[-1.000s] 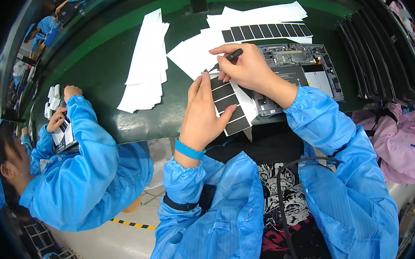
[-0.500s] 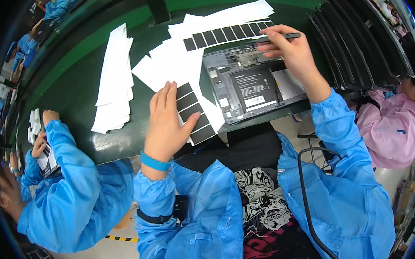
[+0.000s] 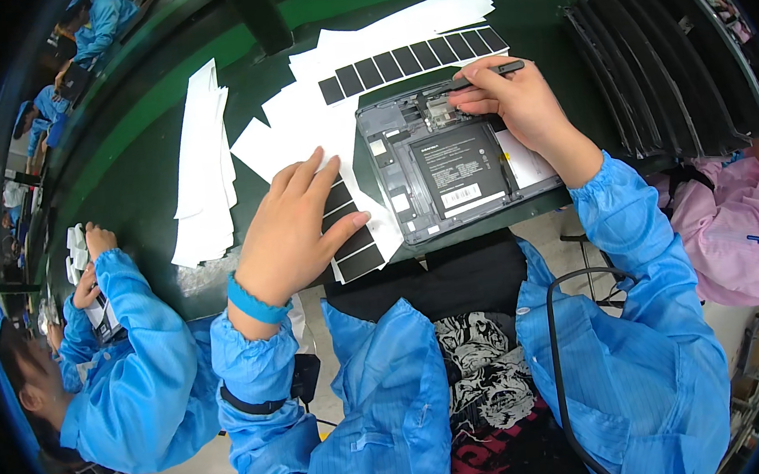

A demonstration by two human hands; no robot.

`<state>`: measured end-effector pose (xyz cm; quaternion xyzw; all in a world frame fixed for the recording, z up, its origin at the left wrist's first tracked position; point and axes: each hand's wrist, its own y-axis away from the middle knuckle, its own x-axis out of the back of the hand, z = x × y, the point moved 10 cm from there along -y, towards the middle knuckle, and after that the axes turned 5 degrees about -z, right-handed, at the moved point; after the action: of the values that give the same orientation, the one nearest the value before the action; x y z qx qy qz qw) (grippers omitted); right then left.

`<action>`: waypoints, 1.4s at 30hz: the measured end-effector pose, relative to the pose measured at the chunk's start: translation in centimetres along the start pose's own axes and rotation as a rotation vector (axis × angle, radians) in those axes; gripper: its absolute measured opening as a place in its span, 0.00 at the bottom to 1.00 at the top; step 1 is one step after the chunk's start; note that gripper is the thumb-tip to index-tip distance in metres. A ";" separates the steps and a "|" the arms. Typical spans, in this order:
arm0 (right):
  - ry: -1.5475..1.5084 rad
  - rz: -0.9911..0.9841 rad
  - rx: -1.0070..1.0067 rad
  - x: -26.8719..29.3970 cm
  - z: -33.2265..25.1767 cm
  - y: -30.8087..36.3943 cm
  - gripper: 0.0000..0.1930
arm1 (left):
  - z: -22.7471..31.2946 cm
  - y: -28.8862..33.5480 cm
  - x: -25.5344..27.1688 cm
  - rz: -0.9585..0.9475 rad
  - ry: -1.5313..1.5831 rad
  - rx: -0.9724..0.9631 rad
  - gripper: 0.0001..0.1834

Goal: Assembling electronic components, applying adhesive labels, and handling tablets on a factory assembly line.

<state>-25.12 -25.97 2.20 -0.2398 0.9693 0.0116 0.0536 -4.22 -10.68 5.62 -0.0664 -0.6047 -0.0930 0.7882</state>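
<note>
My right hand (image 3: 512, 106) pinches slim black tweezers (image 3: 505, 68) over the upper part of an opened tablet (image 3: 403, 228). Inside the tablet lie a black battery (image 3: 458, 164) with a white label and a bare circuit board near the top edge. The tweezers' tips cannot be made out against the dark parts. My left hand (image 3: 294, 221) rests with fingers spread on a white strip of black rectangular stickers (image 3: 362, 262) left of the tablet. Beyond the tablet lies another strip of black stickers (image 3: 410, 59).
White paper sheets (image 3: 199, 175) lie on the green table (image 3: 139, 180) at the left, and more white sheets (image 3: 416, 20) at the back. Black panels (image 3: 651, 64) stand in a row at the right. Co-workers sit on both sides, one in a blue sleeve (image 3: 140, 314), one in pink (image 3: 722, 228).
The view has shifted slightly. My right hand has moved a little left with the tweezers, over the tablet's upper edge. The left hand stays on the sticker strip.
</note>
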 end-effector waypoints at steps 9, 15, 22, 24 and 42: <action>-0.001 -0.028 -0.019 -0.2 1.3 -0.3 0.11 | 2.6 -5.0 -0.7 0.006 0.090 -0.195 0.32; 0.004 -0.061 -0.039 -0.2 1.7 -0.4 0.10 | 3.1 -6.4 -1.0 0.073 0.095 -0.189 0.30; 0.039 -0.041 -0.038 -0.1 1.7 -0.4 0.10 | 4.6 -7.1 -1.7 0.180 0.023 -0.230 0.29; 0.028 -0.037 -0.044 -0.1 1.7 -0.2 0.10 | 4.9 -7.2 -1.8 0.183 0.004 -0.237 0.29; -0.017 -0.073 0.000 -0.3 1.2 -0.1 0.11 | 4.3 -6.9 -1.8 0.254 0.045 -0.223 0.27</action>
<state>-24.70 -25.86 1.09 -0.2751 0.9594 0.0116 0.0620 -10.32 -16.34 4.93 -0.2272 -0.5595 -0.0607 0.7948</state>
